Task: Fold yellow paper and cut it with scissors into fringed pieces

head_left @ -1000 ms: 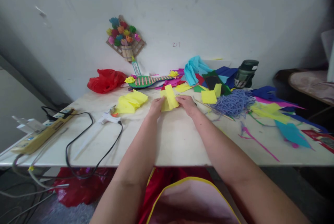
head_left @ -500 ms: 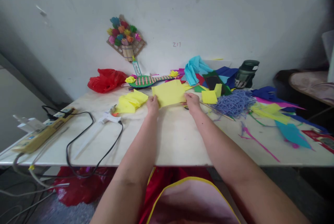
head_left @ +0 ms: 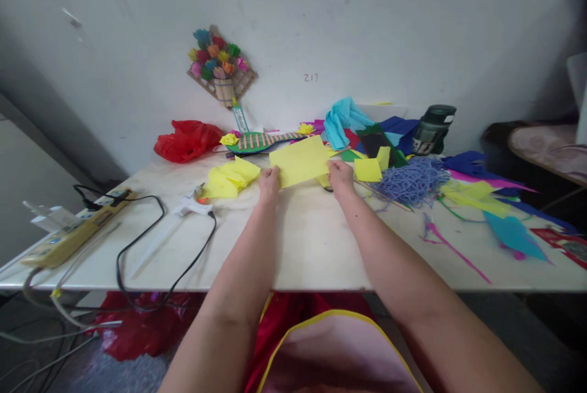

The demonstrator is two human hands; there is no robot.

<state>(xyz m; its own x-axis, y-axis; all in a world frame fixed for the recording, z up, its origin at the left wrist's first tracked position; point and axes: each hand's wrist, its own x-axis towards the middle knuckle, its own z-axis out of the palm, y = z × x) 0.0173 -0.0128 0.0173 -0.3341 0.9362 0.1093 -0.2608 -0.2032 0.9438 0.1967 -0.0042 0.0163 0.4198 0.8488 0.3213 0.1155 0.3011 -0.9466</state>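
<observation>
A yellow paper sheet [head_left: 300, 161] is held unfolded above the white table [head_left: 302, 246], tilted up toward the wall. My left hand [head_left: 269, 184] pinches its lower left corner. My right hand [head_left: 340, 176] pinches its right edge. A crumpled pile of yellow paper [head_left: 228, 178] lies just left of my left hand. A small yellow square [head_left: 367, 170] lies right of my right hand.
A white glue gun [head_left: 190, 206] with a black cable and a yellow power strip [head_left: 68, 236] lie at left. A red bag [head_left: 186, 140], a woven paper craft [head_left: 257, 141], coloured paper scraps, purple string [head_left: 410, 179] and a green bottle [head_left: 431, 129] crowd the back and right.
The yellow paper, a narrow folded piece a second ago, has been opened out into a wide sheet. Both hands moved apart and the sheet rose slightly.
</observation>
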